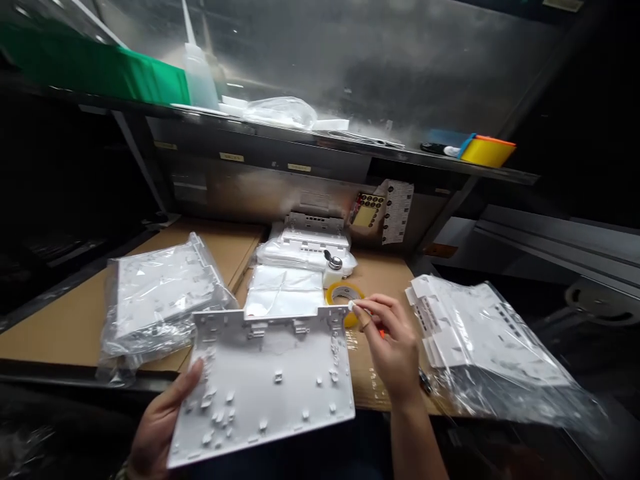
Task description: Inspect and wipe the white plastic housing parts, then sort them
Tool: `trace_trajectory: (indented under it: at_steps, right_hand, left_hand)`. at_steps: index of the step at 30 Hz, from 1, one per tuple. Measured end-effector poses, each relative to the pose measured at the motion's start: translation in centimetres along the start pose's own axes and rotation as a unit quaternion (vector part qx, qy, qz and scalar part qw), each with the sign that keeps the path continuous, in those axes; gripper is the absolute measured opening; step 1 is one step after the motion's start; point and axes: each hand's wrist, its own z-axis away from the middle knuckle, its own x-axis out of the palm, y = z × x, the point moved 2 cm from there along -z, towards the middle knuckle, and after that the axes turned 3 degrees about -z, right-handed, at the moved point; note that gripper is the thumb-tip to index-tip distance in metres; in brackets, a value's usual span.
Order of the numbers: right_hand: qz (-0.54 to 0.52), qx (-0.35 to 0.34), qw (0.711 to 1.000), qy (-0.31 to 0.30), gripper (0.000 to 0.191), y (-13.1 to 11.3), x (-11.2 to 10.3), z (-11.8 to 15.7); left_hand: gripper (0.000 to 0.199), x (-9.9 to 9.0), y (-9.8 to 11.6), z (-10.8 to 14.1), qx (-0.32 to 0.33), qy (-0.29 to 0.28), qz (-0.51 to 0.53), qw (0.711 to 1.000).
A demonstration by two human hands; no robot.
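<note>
A white moulded plastic panel with clips and posts on its inner face is tilted toward me over the table's front edge. My left hand is closed on its left edge, thumb on the face. At the panel's top right corner my right hand is closed in a pinch, with a small white piece at its fingertips. Whether that piece is loose or part of the panel I cannot tell. Behind this hand lies a roll of yellow tape, partly hidden.
Bagged white panels lie at left and right. Clear plastic bags, a small pot with a metal lid and stacked white parts stand behind. Above runs a metal shelf with a white squeeze bottle.
</note>
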Motion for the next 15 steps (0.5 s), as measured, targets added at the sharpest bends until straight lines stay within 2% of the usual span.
trace_trajectory:
  at_steps: [2, 4, 6, 9, 12, 15]
  right_hand:
    - [0.044, 0.026, 0.999, 0.012, 0.013, 0.4, 0.0, -0.2]
    - [0.047, 0.026, 0.998, 0.044, 0.011, -0.2, 0.3, -0.5]
    - [0.011, -0.013, 0.999, 0.051, 0.010, -2.2, 1.2, -0.5]
    - [-0.056, -0.089, 0.994, 0.008, 0.018, -6.8, 3.3, -0.1]
    - [-0.105, -0.130, 0.985, -0.043, 0.028, -10.2, 5.5, 0.4]
    - [-0.100, -0.146, 0.982, -0.065, 0.030, -10.8, 6.5, 0.2]
  left_hand:
    - [0.061, 1.7, -0.6, -0.2, 0.048, 0.048, -0.060, 0.996]
    - [0.076, 4.0, -1.1, -0.4, 0.089, 0.073, -0.118, 0.986]
    - [0.082, 6.6, -2.0, -0.5, 0.079, 0.080, -0.114, 0.987]
    - [0.082, 10.0, -3.5, -0.6, 0.053, 0.106, -0.108, 0.987]
    - [0.075, 11.8, -4.8, -0.7, 0.071, 0.129, -0.141, 0.979]
    - [0.074, 12.3, -5.5, -0.8, 0.074, 0.130, -0.142, 0.979]
